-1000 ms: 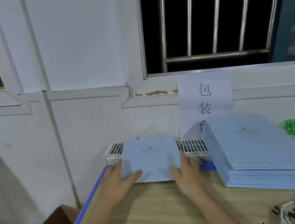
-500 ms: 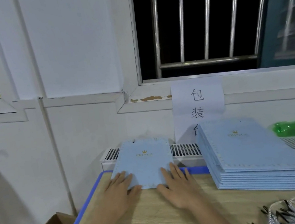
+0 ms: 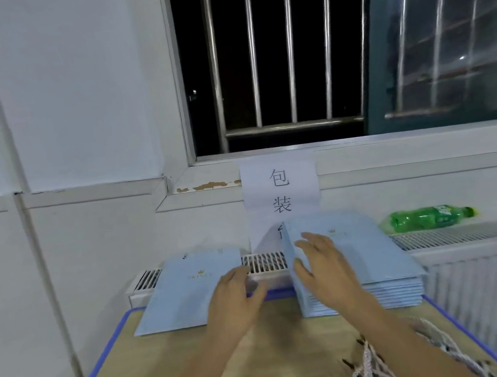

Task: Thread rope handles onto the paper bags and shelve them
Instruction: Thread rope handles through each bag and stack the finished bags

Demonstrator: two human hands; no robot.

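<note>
Both hands are leaving the single bag (image 3: 187, 289), now lying flat left of the left hand (image 3: 234, 299) | right hand (image 3: 322, 268) is resting spread fingers (image 3: 311, 238) on the bag stack (image 3: 359, 256), gripping nothing; left fingers relaxed | risk: several bags lifting together or the stack sliding | bag's long axis running away from the tabletop (image 3: 277, 357) edge, opening end pointing toward the wall | rope handles (image 3: 376, 370) lying nearer than the right wrist.

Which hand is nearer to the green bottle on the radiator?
The right hand. It rests on the stack of bags, just left of the green bottle. The left hand is farther left, beside the single bag.
</note>
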